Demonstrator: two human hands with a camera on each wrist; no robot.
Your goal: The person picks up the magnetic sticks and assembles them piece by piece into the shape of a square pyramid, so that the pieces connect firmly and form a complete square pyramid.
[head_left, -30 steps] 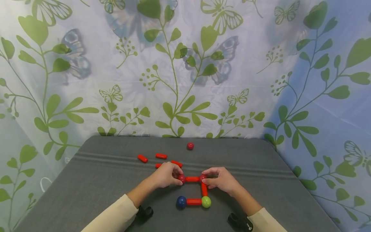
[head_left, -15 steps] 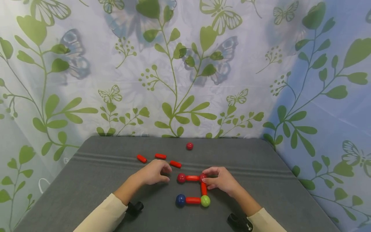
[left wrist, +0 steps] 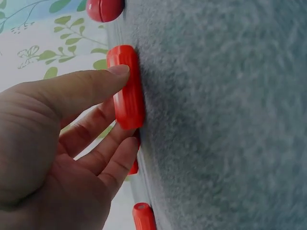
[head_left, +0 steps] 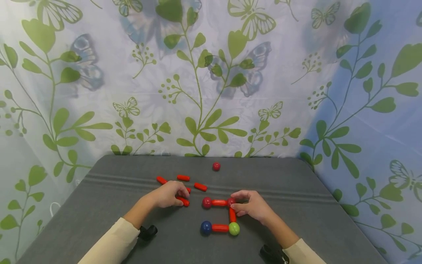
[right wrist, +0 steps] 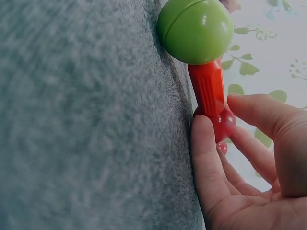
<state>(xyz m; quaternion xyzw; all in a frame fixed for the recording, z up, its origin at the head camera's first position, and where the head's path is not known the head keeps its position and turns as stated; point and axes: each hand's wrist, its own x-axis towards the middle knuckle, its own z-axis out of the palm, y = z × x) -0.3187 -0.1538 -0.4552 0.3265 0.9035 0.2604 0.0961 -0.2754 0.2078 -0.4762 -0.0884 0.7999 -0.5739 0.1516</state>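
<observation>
My left hand (head_left: 166,195) pinches a short, ridged red rod (left wrist: 128,103) at the table surface, its thumb lying across the rod. To the right, my right hand (head_left: 253,208) holds the red corner ball (right wrist: 225,125) of a joined shape between thumb and fingers. From that ball a red rod (head_left: 219,202) runs left to another red ball (head_left: 207,202). A second rod (head_left: 232,215) comes toward me to a green ball (head_left: 234,228). Along the near side, a rod (head_left: 220,228) links the green ball to a dark blue ball (head_left: 206,227).
Loose red rods lie beyond my left hand, among them a back rod (head_left: 183,178), a right rod (head_left: 200,187) and a left rod (head_left: 161,180). A single red ball (head_left: 216,166) sits near the far edge of the grey table (head_left: 280,172). A leaf-patterned curtain (head_left: 290,110) hangs behind.
My left hand has let go of the left red ball, moved left and taken hold of a loose red rod. My right hand stays at the corner ball.
</observation>
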